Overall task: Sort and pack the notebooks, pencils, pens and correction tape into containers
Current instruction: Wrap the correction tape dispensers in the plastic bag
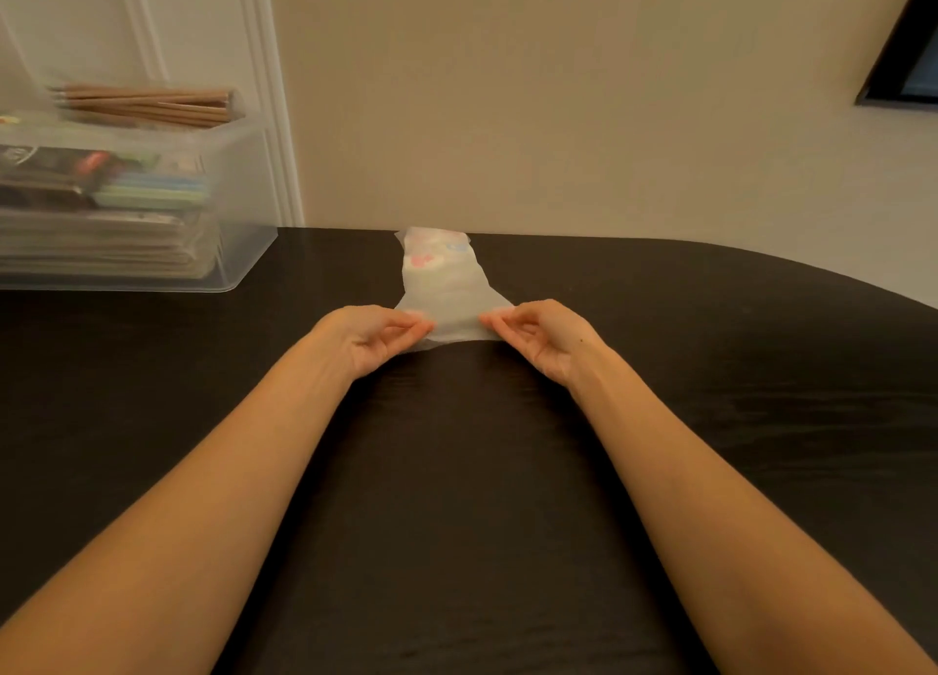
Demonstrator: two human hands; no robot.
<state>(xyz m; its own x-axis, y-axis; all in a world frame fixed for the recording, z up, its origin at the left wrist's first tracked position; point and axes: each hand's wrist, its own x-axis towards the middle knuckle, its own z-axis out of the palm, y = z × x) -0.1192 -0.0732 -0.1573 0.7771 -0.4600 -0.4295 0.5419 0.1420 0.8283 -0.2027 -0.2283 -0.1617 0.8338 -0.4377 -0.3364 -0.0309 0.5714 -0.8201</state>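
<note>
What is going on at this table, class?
A person's left hand and right hand each pinch a near corner of a translucent pouch lying on the dark table; pink and blue shapes show inside it. At left, a clear bin holds stacked notebooks, with pencils on top.

Left hand (373, 336): bare, slender fingers, smooth back.
Right hand (540, 334): bare, slender fingers; one tiny dark speck near the wrist.
Left forearm (228, 471): bare from wrist down to the view's lower edge, long and slim.
Right forearm (710, 471): bare the same way, wrist to lower edge.
Fingernails: too blurred to make out.
</note>
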